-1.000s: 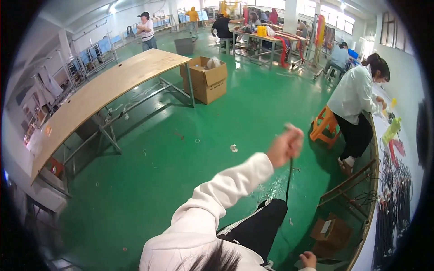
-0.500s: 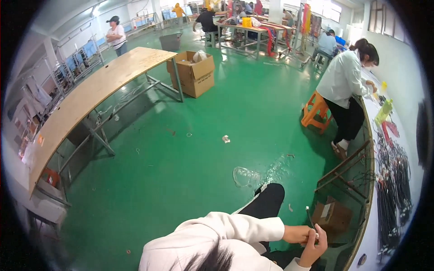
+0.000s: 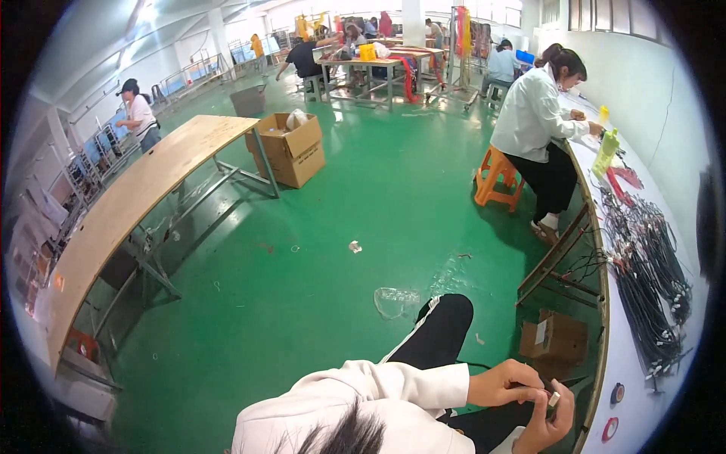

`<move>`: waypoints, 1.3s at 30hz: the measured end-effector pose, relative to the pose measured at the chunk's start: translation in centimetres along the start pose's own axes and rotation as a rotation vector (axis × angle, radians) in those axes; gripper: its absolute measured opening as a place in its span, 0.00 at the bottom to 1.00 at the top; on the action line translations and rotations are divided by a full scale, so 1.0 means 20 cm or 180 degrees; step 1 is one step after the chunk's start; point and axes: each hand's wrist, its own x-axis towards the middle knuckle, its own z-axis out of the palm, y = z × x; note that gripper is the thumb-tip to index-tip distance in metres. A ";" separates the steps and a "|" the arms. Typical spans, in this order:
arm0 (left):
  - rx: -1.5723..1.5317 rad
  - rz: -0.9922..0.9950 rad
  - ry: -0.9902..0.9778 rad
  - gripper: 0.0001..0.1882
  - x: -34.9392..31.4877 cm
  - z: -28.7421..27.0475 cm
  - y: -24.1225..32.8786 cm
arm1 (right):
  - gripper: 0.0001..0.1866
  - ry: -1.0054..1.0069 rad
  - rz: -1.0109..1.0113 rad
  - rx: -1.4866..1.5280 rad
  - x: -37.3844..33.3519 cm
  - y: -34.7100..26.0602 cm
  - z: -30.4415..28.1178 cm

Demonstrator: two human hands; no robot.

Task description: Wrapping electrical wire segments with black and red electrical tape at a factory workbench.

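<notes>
A small, white, block-shaped connector [image 3: 554, 398] is held above the lap, near the edge of a long white-topped table [image 3: 635, 412], pinched narrowly between the thumb and fingers of the right hand [image 3: 550, 425]. The left hand [image 3: 511, 384] is brought against the right, its fingertips drawn close together beside the connector; whether anything is gripped by them cannot be told. On the table, a black roll of tape [image 3: 618, 393] and a red, ring-shaped roll [image 3: 610, 429] are laid near the right hand, and beyond them black cables with white ends [image 3: 643, 303] are heaped. Under the table, a brown cardboard box [image 3: 556, 338] is seen.
</notes>
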 end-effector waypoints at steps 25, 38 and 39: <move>0.0981 0.0452 0.0006 0.07 -0.02 -0.19 -0.10 | 0.09 -0.0044 0.0160 -0.0297 -0.06 0.10 0.10; -0.0530 -0.1703 0.0749 0.10 -0.09 -0.22 -0.25 | 0.24 -0.0151 0.2775 0.2672 -0.14 0.43 0.25; -0.0429 -0.1821 0.0664 0.10 -0.08 -0.22 -0.26 | 0.20 -0.0012 0.2830 0.2768 -0.13 0.44 0.24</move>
